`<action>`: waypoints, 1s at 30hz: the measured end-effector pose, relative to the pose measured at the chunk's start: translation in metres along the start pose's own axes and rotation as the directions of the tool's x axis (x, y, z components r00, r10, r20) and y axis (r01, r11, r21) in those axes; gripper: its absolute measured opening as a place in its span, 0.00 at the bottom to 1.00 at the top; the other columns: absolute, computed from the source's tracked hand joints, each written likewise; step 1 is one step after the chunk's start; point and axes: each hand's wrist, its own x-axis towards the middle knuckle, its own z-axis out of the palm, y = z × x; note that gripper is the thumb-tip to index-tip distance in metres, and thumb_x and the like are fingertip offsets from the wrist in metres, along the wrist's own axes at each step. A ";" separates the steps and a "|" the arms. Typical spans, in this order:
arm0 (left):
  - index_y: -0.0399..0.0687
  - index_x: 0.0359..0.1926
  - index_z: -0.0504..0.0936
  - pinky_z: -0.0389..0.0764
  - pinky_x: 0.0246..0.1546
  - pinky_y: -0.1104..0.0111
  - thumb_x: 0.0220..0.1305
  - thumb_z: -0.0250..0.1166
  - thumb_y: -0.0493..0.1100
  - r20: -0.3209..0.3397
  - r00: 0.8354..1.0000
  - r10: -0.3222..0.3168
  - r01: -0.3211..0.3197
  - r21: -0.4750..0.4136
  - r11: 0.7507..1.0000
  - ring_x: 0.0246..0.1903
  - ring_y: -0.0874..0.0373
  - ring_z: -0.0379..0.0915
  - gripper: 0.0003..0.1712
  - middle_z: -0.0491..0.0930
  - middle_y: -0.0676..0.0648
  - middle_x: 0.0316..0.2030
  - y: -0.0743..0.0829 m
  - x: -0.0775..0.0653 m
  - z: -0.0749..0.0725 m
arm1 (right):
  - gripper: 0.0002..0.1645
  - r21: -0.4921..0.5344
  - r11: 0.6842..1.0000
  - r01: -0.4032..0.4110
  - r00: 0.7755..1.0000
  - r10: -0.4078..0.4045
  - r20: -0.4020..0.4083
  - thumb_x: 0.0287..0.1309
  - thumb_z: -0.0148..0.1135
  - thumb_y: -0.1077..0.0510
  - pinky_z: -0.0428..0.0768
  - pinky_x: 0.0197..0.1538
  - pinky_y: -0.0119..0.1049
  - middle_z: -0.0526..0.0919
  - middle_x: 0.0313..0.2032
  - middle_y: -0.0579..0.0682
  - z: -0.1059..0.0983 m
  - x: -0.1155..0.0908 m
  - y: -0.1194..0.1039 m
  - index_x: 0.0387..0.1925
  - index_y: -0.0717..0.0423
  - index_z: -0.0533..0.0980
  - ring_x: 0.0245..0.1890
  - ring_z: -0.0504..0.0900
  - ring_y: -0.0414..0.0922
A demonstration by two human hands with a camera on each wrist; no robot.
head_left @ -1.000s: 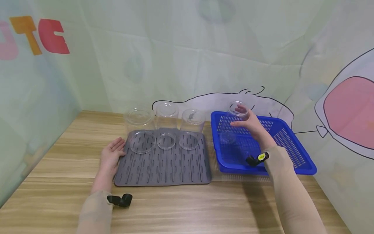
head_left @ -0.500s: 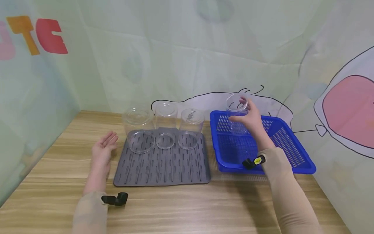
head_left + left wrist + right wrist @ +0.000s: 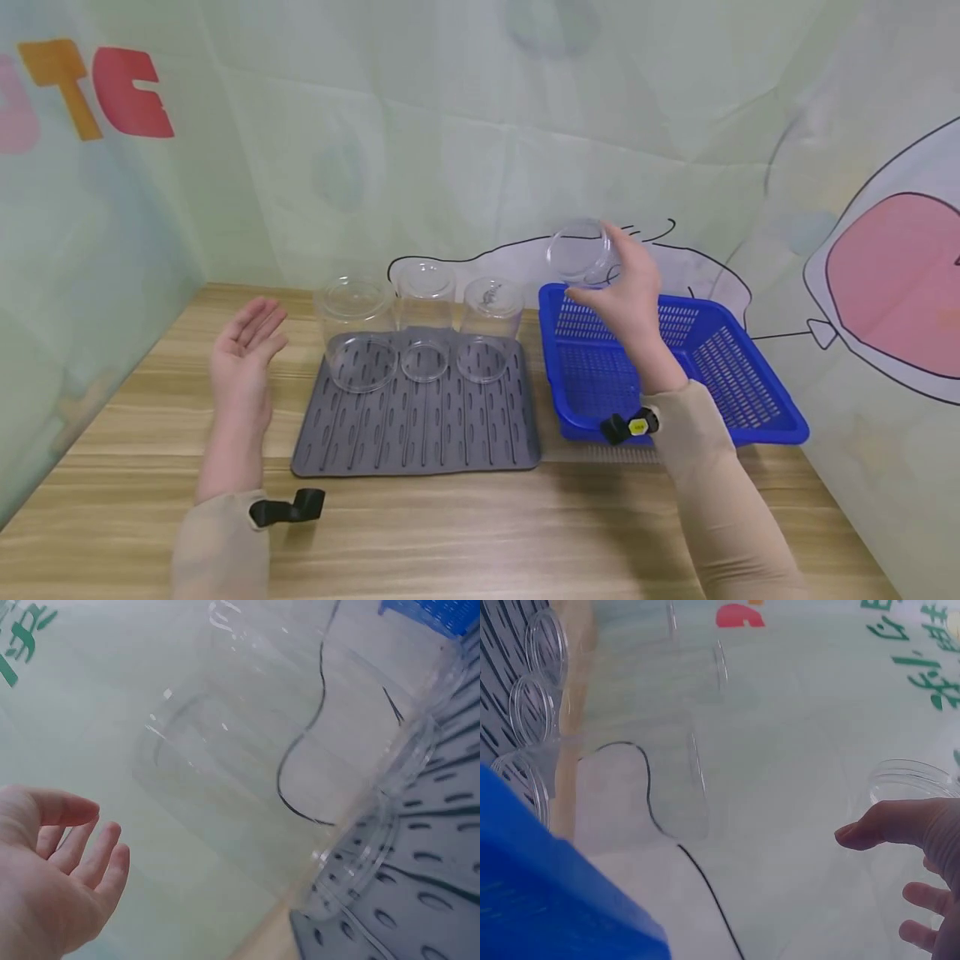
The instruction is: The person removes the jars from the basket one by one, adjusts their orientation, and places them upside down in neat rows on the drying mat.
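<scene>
My right hand (image 3: pixel 630 287) grips a clear plastic cup (image 3: pixel 576 254) between thumb and fingers, raised over the back left corner of the blue basket (image 3: pixel 553 375). In the right wrist view the cup's ringed edge (image 3: pixel 911 771) shows above the thumb. Three clear cups stand upside down in a row along the back of the grey ridged mat (image 3: pixel 420 429): a wide left cup (image 3: pixel 358 329), a narrower middle cup (image 3: pixel 426 312) and a right cup (image 3: pixel 491 321). Left of the mat, my left hand (image 3: pixel 243 333) hovers palm up, fingers loosely bent, holding nothing.
The slotted basket stands on the wood-grain table (image 3: pixel 420 533), right of the mat. A printed cloth backdrop (image 3: pixel 450 167) rises behind the table and along both sides. Each sleeve carries a black wrist camera, one being the left camera (image 3: pixel 288 508).
My right hand has lifted the cup up out of the basket and moved it left, tilting it. My left hand has drawn away from the mat's left edge, up and to the left.
</scene>
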 end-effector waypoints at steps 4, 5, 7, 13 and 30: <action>0.41 0.53 0.78 0.82 0.46 0.80 0.61 0.52 0.18 0.043 0.997 0.062 -0.062 0.012 0.998 0.49 0.61 0.80 0.24 0.82 0.50 0.49 0.013 -0.010 0.012 | 0.52 -0.085 0.994 0.071 0.997 -0.074 -0.033 0.34 0.80 0.60 0.65 0.64 0.62 0.74 0.63 0.56 0.005 -0.008 -0.020 0.66 0.50 0.69 0.64 0.68 0.57; 0.41 0.53 0.78 0.82 0.47 0.80 0.61 0.53 0.18 0.059 0.996 0.071 -0.072 0.023 0.997 0.49 0.61 0.79 0.25 0.82 0.50 0.49 0.016 -0.013 0.016 | 0.51 -0.105 0.990 0.092 0.995 -0.096 -0.037 0.34 0.80 0.60 0.64 0.62 0.64 0.74 0.63 0.55 0.006 -0.010 -0.026 0.66 0.50 0.70 0.64 0.68 0.57; 0.41 0.54 0.78 0.82 0.47 0.79 0.60 0.54 0.18 0.095 0.991 0.098 -0.102 0.042 0.994 0.50 0.60 0.79 0.25 0.83 0.51 0.49 0.020 -0.019 0.024 | 0.49 -0.152 0.977 0.150 0.986 -0.159 -0.051 0.35 0.79 0.60 0.64 0.58 0.65 0.75 0.62 0.55 0.010 -0.015 -0.036 0.65 0.49 0.70 0.63 0.69 0.57; 0.42 0.54 0.78 0.81 0.50 0.77 0.59 0.56 0.18 0.231 0.960 0.156 -0.184 0.107 0.977 0.52 0.60 0.78 0.26 0.83 0.54 0.49 0.020 -0.034 0.045 | 0.48 -0.290 0.899 0.328 0.923 -0.370 -0.103 0.32 0.78 0.63 0.68 0.50 0.60 0.79 0.58 0.53 0.024 -0.030 -0.061 0.62 0.50 0.73 0.59 0.71 0.55; 0.39 0.70 0.62 0.64 0.70 0.75 0.53 0.67 0.24 0.570 0.821 -0.007 -0.228 0.339 0.913 0.67 0.59 0.63 0.43 0.68 0.46 0.67 0.003 -0.056 0.073 | 0.43 -0.506 0.725 0.468 0.785 -0.604 -0.138 0.29 0.68 0.65 0.71 0.44 0.51 0.82 0.51 0.45 0.073 -0.067 -0.088 0.56 0.42 0.77 0.52 0.76 0.48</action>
